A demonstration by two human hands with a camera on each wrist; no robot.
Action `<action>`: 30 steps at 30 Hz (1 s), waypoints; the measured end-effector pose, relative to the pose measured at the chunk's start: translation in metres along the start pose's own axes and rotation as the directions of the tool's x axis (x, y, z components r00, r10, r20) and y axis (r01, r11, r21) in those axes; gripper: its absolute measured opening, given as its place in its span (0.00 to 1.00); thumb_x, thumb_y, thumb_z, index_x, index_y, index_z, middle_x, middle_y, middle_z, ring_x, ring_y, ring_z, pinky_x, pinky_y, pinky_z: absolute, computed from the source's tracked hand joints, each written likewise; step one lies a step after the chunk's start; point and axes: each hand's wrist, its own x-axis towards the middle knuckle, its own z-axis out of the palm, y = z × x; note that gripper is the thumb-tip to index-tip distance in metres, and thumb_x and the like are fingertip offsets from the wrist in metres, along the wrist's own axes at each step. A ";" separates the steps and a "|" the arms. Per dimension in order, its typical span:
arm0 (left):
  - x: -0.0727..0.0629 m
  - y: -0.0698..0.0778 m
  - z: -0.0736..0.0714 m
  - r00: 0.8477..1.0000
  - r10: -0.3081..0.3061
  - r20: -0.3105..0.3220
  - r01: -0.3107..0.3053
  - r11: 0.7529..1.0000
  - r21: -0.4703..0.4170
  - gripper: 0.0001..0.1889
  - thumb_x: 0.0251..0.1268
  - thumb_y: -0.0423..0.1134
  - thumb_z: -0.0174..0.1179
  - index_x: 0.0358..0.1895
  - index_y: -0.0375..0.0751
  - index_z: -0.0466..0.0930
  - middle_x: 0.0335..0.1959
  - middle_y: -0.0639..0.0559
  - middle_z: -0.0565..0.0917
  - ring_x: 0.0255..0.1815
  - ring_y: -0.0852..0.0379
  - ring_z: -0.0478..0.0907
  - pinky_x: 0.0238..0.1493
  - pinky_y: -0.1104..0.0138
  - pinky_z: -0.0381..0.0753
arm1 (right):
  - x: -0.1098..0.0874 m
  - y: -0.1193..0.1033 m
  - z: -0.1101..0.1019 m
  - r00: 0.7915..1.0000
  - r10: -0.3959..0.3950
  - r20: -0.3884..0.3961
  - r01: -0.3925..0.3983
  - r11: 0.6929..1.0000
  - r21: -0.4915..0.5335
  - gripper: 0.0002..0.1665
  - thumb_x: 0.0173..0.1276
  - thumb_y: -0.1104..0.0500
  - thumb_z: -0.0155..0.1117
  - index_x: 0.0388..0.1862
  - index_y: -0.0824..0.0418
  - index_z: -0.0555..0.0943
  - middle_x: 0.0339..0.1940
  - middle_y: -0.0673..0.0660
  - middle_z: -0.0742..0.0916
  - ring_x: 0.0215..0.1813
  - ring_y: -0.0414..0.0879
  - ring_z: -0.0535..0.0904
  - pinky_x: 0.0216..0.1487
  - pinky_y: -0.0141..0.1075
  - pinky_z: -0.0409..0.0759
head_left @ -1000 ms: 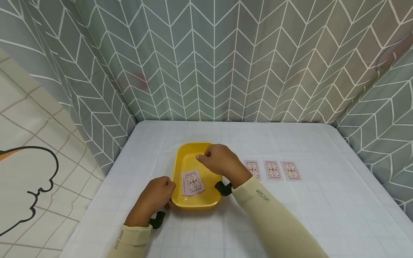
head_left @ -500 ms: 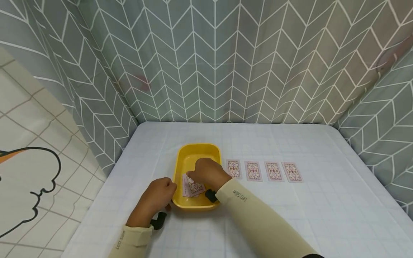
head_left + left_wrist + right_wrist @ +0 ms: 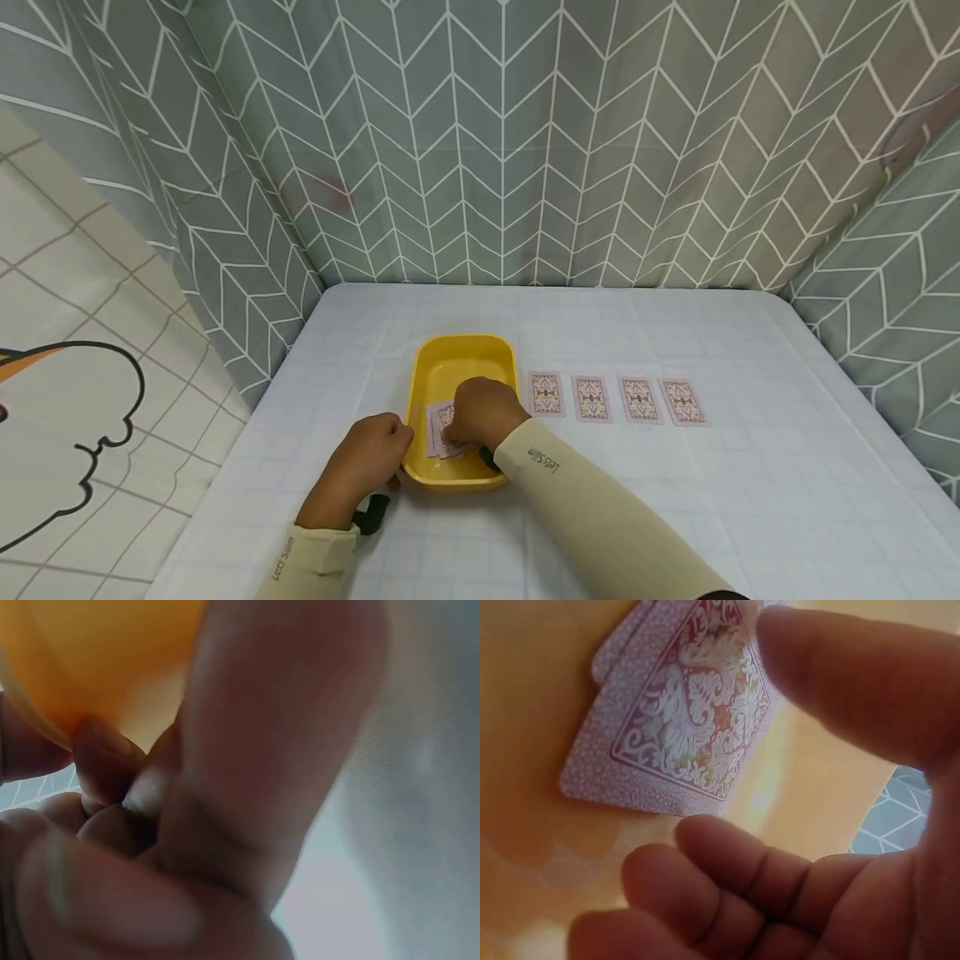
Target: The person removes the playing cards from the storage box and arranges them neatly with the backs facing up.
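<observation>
My left hand grips the near-left rim of a yellow plastic tray; in the left wrist view its curled fingers are right at the yellow rim. Inside the tray lie a few overlapping playing cards, backs up. Over them reaches my right hand, hiding part of the top card. In the right wrist view the thumb is at one edge of the patterned card, and the loosely bent fingers are near another edge, with a wide gap between.
To the tray's right, several face-down cards lie in a spaced row on the white tablecloth. A grey curtain with white zigzag lines hangs behind the table. White tiles show at the far left.
My right hand has moved from the tray's upper right edge down and left onto the cards inside. The leftmost card of the row, hidden earlier, now shows. My left hand stays on the rim.
</observation>
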 end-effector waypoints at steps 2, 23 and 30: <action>0.000 0.000 0.000 1.000 0.001 -0.001 -0.001 1.000 0.003 0.17 0.81 0.45 0.45 0.37 0.39 0.79 0.28 0.47 0.82 0.22 0.50 0.82 0.27 0.59 0.77 | 0.001 0.000 0.001 1.000 -0.006 -0.011 0.005 1.000 -0.030 0.21 0.60 0.44 0.83 0.23 0.56 0.83 0.24 0.50 0.83 0.27 0.44 0.77 0.35 0.37 0.79; -0.001 0.000 0.001 1.000 0.012 -0.006 -0.012 1.000 -0.002 0.18 0.81 0.45 0.46 0.34 0.39 0.78 0.26 0.48 0.82 0.21 0.50 0.82 0.26 0.59 0.76 | 0.002 0.007 -0.015 0.992 0.044 0.119 -0.069 0.973 0.218 0.18 0.71 0.49 0.73 0.26 0.57 0.81 0.22 0.53 0.80 0.22 0.48 0.79 0.25 0.38 0.76; -0.002 0.001 0.000 1.000 0.003 -0.004 -0.003 1.000 0.008 0.18 0.81 0.45 0.46 0.34 0.39 0.77 0.26 0.47 0.82 0.22 0.49 0.82 0.25 0.59 0.76 | -0.003 0.008 -0.027 0.990 -0.009 0.141 -0.032 0.957 0.288 0.24 0.76 0.51 0.67 0.19 0.56 0.76 0.14 0.50 0.75 0.16 0.44 0.71 0.20 0.35 0.69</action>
